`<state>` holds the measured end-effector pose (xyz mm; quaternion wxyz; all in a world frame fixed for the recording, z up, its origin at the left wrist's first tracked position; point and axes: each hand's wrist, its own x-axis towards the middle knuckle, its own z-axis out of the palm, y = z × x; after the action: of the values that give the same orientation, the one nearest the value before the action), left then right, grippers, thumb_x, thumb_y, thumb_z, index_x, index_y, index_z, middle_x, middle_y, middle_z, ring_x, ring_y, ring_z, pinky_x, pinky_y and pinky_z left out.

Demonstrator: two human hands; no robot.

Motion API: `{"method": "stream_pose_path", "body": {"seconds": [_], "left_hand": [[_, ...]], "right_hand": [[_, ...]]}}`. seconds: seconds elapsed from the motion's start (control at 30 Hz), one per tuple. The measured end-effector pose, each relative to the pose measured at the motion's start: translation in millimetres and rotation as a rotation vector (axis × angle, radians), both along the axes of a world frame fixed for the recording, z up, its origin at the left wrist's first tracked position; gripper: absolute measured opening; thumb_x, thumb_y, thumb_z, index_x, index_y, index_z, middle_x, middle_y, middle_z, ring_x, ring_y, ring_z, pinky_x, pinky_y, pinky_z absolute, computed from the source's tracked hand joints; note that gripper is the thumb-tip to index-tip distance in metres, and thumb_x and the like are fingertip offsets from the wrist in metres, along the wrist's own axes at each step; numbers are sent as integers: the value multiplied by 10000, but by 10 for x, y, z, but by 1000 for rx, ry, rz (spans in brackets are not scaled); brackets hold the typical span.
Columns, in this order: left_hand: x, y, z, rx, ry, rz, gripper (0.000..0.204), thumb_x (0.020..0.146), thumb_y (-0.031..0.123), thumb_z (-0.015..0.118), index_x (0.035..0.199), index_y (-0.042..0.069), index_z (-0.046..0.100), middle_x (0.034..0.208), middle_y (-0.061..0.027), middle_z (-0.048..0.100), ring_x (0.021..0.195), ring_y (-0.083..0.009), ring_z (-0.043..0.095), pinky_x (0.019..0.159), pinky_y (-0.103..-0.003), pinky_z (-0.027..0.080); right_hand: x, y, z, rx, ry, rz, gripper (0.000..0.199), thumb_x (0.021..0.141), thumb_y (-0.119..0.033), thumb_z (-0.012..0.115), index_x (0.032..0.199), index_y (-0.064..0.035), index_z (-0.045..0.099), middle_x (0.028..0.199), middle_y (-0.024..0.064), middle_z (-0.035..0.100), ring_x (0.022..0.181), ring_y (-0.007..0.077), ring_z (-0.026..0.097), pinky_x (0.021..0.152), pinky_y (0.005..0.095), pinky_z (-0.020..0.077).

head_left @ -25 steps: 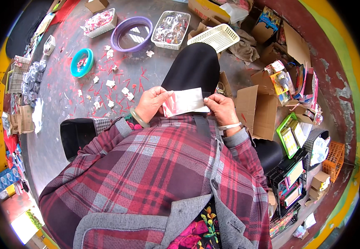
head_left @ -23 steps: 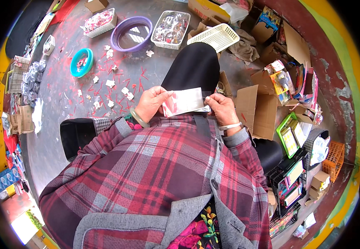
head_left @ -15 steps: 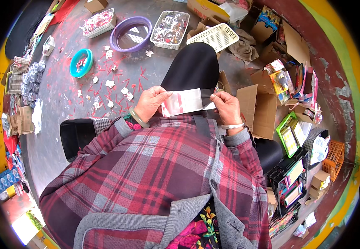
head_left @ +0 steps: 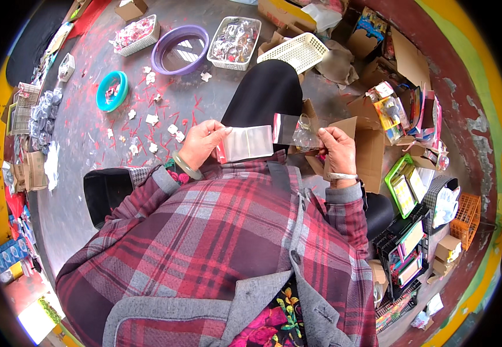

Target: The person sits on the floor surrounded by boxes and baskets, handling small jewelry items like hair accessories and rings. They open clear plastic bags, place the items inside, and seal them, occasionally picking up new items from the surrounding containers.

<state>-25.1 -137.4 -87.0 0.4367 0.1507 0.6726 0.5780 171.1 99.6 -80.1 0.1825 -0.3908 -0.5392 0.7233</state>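
Stack of clear plastic bags [head_left: 249, 143], red at its left end, sits before the plaid jacket [head_left: 233, 202], that end pinched in the fingers [head_left: 219, 132] of the left hand [head_left: 197, 148]. Just beside it, the fingers of the right hand [head_left: 340, 153] pinch the right end of a single transparent bag [head_left: 287, 130]. Beyond are a black-clad knee [head_left: 265, 92], a cardboard box [head_left: 371, 153] near the right hand, and a purple basin [head_left: 156, 53].

Prob. a workshop: scraps [head_left: 151, 120] on flr [head_left: 77, 179], cardbd boxes [head_left: 371, 149], baskets [head_left: 228, 64] w/ bagged pcs [head_left: 235, 38].
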Motion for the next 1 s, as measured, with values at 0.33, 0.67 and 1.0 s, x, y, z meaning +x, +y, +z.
{"method": "stream_pose_path", "body": {"seconds": [0.33,0.67,1.0], "left_hand": [[42,100,105,19,513,53,259,836,187,636,990,-17,592,830,-32,609,774,-67,542,688,-211,441],[368,760,962,153,94,-247,266,840,84,602,1075,8,502,959,-89,616,811,-71,587,442,-148,426],[423,943,813,187,-395,-231,71,851,29,560,910,13,522,879,-116,625,835,-213,643,564,-200,518]], "right_hand": [[125,0,42,4,100,-27,100,849,-119,600,805,-29,613,614,-20,547,511,40,466,481,163,373],[199,-180,489,107,297,-80,100,853,-97,602,867,0,621,621,-9,544,539,43,461,500,170,359],[365,-173,479,98,348,-110,109,859,-102,593,863,4,616,633,-3,550,552,53,479,511,177,371]]}}
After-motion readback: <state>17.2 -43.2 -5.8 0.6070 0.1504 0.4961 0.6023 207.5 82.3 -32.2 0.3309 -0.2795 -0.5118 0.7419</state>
